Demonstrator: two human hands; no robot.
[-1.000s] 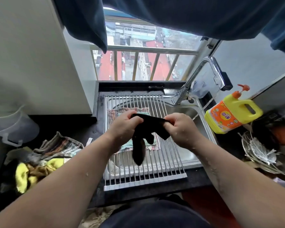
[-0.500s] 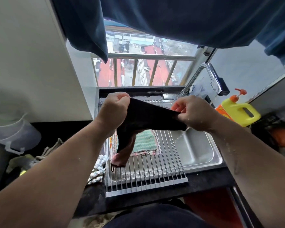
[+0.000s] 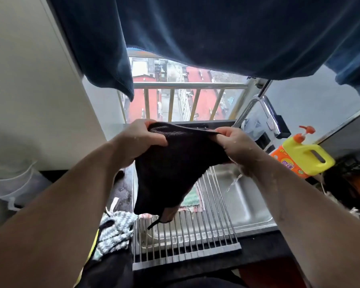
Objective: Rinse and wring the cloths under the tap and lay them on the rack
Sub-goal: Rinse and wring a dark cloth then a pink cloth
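Both hands were closed on the dark cloth [image 3: 170, 171]. The left hand [image 3: 141, 140] bunched one top corner in curled fingers and the right hand [image 3: 235, 146] pinched the other, so the upper edge ran nearly taut between them. This looked like the spreading-out before laying. To do it well, the two corners wanted drawing a little further apart until the folds fell out. The cloth could then go down with its hanging tip first onto the bare rods of the rack [image 3: 195, 235] below the hands. It was best kept clear of the green cloth [image 3: 192, 197] already lying there under the right wrist, so that each could dry. A loose grip at either corner risked the wet cloth sliding off into the sink [image 3: 243, 196] beneath the right forearm. The cloth itself hung in the air in front of the person, above the rack and touching nothing but the fingers. It was very dark, almost black, limp and heavy-looking, and it narrowed to a drooping point with a thin cord or loop at the bottom. Whether it was dripping could not be told, though both forearms showed water drops. A pale checked cloth [image 3: 114, 229] lay heaped under the left forearm, apparently waiting its turn.
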